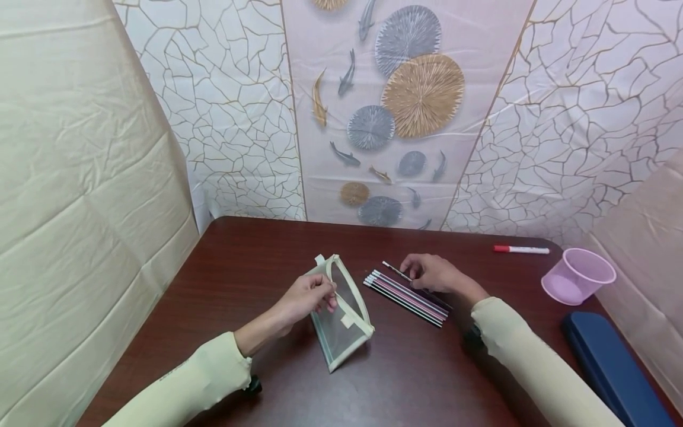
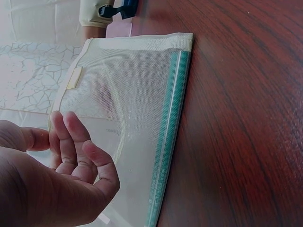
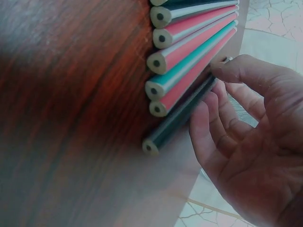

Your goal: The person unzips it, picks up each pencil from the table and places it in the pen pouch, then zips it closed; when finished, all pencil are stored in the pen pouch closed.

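My left hand pinches the upper edge of a cream-trimmed mesh zipper pouch, which stands tilted with its mouth parted. Through the mesh, in the left wrist view, a teal pencil with a white stripe lies along the bottom edge. On the table to the right is a row of several striped pencils, in black, pink and teal. My right hand pinches a dark pencil at the far side of that row, between thumb and fingers. This pencil lies slightly apart from the others.
A red-capped white marker lies near the table's back right. Beside it, at the right edge, is a pink cup tipped at an angle. A long navy case lies nearer, by my right forearm. Patterned cloth hangs behind the table.
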Demonstrator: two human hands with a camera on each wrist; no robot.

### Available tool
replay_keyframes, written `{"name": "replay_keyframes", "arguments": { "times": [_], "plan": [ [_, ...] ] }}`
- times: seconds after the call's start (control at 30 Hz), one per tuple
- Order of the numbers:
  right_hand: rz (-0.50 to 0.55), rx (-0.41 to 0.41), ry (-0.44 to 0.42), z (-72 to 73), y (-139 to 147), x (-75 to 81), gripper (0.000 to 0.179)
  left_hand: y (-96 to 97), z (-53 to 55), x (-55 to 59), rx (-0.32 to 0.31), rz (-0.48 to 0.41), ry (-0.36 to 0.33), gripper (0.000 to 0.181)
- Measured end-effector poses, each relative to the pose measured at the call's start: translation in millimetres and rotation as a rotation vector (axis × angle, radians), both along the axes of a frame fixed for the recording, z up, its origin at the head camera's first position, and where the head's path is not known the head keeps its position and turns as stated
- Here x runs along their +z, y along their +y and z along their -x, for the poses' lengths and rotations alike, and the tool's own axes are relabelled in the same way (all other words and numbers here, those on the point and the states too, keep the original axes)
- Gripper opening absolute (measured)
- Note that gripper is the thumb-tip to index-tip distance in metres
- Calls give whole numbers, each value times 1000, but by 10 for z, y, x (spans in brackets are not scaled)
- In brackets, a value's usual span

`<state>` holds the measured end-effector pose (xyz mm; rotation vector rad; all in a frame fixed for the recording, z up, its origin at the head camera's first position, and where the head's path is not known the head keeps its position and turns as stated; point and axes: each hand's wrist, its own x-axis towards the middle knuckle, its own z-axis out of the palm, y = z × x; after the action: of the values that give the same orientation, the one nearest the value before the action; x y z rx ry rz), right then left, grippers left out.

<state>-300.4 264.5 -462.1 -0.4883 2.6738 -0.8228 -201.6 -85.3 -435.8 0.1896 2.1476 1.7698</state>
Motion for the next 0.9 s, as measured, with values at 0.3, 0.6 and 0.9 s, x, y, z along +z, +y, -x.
{"name": "replay_keyframes", "arguments": {
  "times": [0.3, 0.6, 0.9],
  "plan": [
    [-67, -10, -16, 2, -38, 50, 34, -4, 6, -9, 2, 4, 5, 17],
    [-220, 55, 123, 54, -72, 199, 34, 1, 9, -2, -9, 17, 8, 20],
    [56, 2, 156, -50, -244, 527, 38, 9, 13, -6, -9, 17, 14, 20]
  ]
}}
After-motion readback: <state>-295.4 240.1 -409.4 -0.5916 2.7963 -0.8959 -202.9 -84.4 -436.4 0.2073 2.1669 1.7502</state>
